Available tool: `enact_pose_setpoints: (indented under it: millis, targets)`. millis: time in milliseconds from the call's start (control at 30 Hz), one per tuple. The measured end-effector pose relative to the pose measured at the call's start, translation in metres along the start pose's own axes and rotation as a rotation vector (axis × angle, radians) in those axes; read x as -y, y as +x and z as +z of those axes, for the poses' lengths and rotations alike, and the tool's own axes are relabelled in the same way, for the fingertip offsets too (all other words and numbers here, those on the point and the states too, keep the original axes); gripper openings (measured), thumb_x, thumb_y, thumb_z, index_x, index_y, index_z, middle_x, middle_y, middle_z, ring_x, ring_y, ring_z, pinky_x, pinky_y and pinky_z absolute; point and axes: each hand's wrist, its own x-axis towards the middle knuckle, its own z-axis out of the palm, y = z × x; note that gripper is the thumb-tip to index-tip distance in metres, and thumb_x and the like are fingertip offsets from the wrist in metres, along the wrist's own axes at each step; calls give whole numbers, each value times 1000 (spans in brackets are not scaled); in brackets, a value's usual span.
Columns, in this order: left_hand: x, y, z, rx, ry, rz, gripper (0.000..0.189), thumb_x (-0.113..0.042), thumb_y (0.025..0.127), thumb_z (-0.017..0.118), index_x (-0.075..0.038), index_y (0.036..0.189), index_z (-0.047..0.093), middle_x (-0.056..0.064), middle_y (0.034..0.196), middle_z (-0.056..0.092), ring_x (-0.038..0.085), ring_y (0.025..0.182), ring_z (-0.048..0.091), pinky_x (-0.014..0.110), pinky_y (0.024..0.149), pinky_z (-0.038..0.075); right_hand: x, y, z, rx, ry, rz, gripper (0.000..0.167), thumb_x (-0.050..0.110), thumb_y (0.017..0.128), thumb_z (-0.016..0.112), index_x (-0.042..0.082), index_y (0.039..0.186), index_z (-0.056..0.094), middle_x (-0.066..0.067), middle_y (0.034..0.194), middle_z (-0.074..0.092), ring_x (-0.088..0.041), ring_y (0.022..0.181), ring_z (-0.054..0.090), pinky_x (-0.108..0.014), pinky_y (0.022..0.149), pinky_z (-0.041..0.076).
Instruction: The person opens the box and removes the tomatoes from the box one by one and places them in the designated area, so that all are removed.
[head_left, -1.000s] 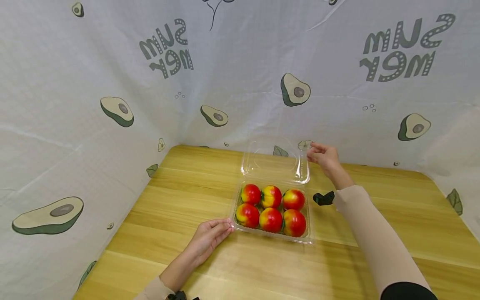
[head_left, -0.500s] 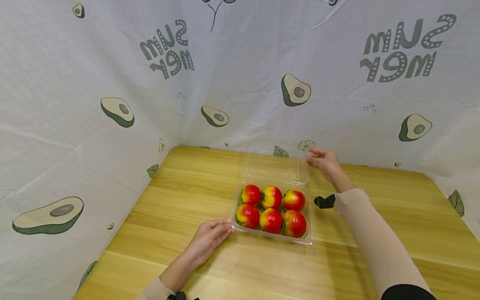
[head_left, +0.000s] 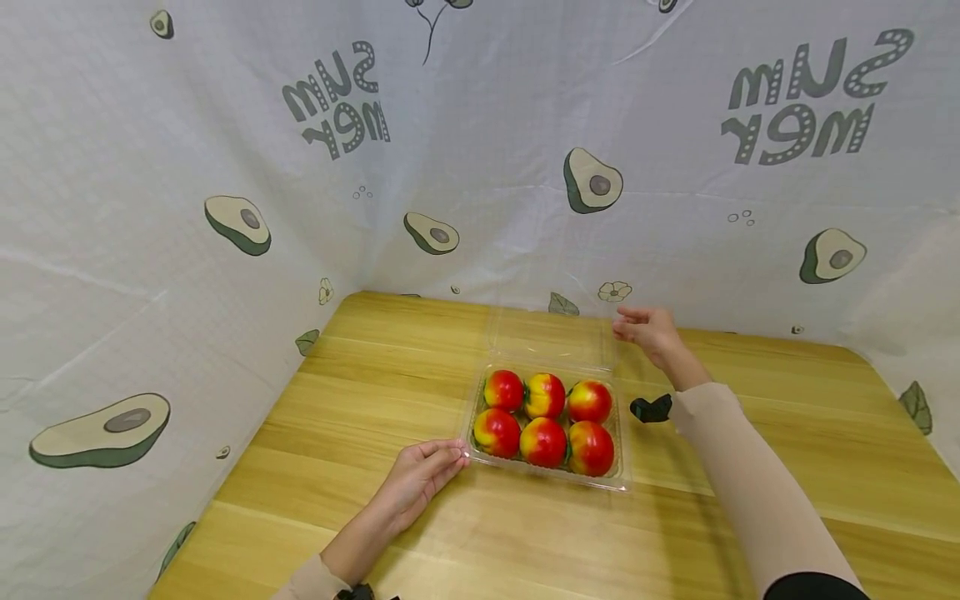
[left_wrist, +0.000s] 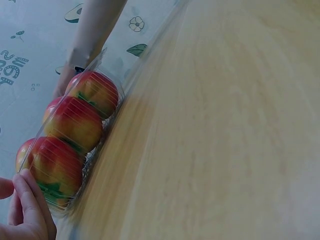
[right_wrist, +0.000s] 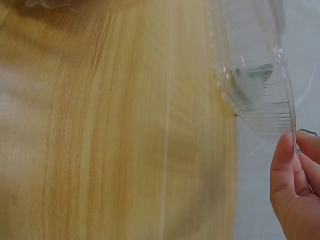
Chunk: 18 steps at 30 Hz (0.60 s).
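A clear plastic clamshell box (head_left: 551,474) stands on the wooden table, its lid (head_left: 551,340) swung up at the far side. Inside the base sit several shiny red-and-yellow, peach-like fruits (head_left: 543,442) in two rows; green leaves show on them in the left wrist view. My left hand (head_left: 417,482) pinches the near left corner of the base's rim between thumb and fingers. With thumb and fingertips, my right hand (head_left: 651,335) grips the raised lid's right edge. The right wrist view shows this pinch on the thin lid edge (right_wrist: 289,107) up close.
The wooden table (head_left: 360,383) runs back to a pale cloth (head_left: 487,167) printed with avocados and lettering, which hangs behind it and along the left. A black wrist piece (head_left: 651,408) juts out beside the right sleeve, close to the box.
My right hand has moved slightly lower in the head view, and the lid has tilted with it. The left hand, the base and the fruits stay in place.
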Motion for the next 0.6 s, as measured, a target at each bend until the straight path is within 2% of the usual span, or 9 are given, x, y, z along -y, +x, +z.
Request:
enact_pose_setpoints:
  millis: [267, 433, 600]
  targets:
    - [0, 0, 0, -2, 3, 1, 16, 5, 96, 59, 11, 108, 67, 11, 105, 69, 17, 96, 69, 29, 96, 52, -8, 1, 1, 22, -25, -4, 51, -2, 100, 55, -17, 145, 35, -14, 108, 58, -8, 83, 66, -26, 87, 56]
    - [1, 1, 0, -1, 4, 2, 17, 5, 96, 58, 12, 110, 66, 12, 106, 69, 17, 96, 68, 29, 96, 52, -12, 3, 1, 26, -32, -4, 51, -3, 100, 55, -20, 143, 35, -16, 107, 59, -7, 81, 67, -25, 85, 57]
    - [1, 1, -1, 1, 6, 3, 17, 5, 97, 58, 12, 110, 66, 12, 106, 69, 17, 97, 68, 29, 96, 52, -16, 3, 3, 26, -82, 5, 50, -1, 100, 55, -19, 143, 36, -31, 122, 52, -5, 80, 66, -24, 85, 56]
